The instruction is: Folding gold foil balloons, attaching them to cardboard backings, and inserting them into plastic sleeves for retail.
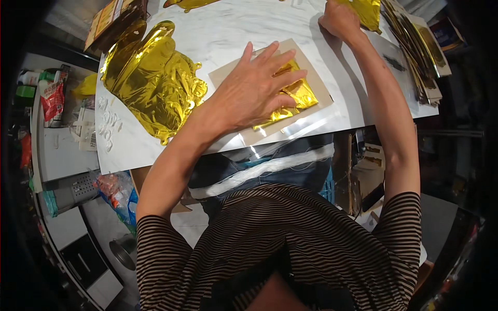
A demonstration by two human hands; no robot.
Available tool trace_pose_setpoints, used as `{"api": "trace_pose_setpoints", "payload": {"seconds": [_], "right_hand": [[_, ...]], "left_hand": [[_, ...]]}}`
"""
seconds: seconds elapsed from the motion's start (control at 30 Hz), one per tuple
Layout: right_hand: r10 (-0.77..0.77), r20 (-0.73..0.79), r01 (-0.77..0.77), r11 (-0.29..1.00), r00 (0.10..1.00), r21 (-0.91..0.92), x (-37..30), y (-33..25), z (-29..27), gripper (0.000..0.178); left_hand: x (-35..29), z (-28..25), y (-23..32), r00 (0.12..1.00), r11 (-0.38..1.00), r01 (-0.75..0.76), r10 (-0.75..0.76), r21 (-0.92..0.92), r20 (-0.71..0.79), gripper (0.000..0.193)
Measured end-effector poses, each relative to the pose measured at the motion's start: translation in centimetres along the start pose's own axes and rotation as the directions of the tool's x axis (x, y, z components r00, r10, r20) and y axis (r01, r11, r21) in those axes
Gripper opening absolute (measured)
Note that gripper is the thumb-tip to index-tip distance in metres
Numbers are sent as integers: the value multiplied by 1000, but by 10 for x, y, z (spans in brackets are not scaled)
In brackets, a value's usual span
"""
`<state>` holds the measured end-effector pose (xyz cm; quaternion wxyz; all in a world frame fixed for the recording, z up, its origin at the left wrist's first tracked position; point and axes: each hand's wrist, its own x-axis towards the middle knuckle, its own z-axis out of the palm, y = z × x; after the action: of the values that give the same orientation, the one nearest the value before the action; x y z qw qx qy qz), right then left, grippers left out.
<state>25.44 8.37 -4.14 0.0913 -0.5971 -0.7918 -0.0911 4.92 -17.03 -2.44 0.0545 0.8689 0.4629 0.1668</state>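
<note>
My left hand (254, 85) lies spread, palm down, on a folded packet of shiny gold foil (302, 96). Under the packet is a flat beige card (322, 88), with clear plastic film (311, 123) showing along its near edge. At the far right of the table my right hand (340, 22) is closed, fingers curled, at the edge of another gold foil sheet (367, 14); it appears to grip it, though the fingertips are partly hidden. Left of my left arm lies a large crinkled gold foil balloon (155, 78), flat and uninflated.
The white marbled table (207, 36) carries a stack of flat cards and packets (415, 57) at its right edge. A printed box (111, 20) stands at the far left corner. White curled strips (108, 122) lie at the left edge. A side shelf (59, 155) holds packages.
</note>
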Motion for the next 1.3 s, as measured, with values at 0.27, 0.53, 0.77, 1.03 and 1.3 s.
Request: {"api": "trace_pose_setpoints", "payload": {"seconds": [0.27, 0.53, 0.77, 1.03, 1.3], "right_hand": [[-100, 0, 93, 923, 995, 374, -90, 46, -22, 31], [-155, 103, 43, 727, 983, 686, -196, 58, -90, 26], [-255, 67, 137, 702, 965, 699, -254, 37, -105, 15], [-196, -80, 202, 757, 977, 622, -254, 28, -91, 12], [-175, -206, 268, 716, 963, 645, -241, 3, -76, 20]], "left_hand": [[7, 17, 9, 995, 998, 53, -54, 15, 82, 77], [18, 17, 17, 991, 997, 79, -78, -7, 107, 90], [16, 22, 14, 997, 1000, 31, -31, 6, 75, 89], [16, 22, 15, 997, 999, 38, -38, 4, 73, 88], [18, 20, 20, 996, 1000, 10, -11, 17, 83, 84]]}}
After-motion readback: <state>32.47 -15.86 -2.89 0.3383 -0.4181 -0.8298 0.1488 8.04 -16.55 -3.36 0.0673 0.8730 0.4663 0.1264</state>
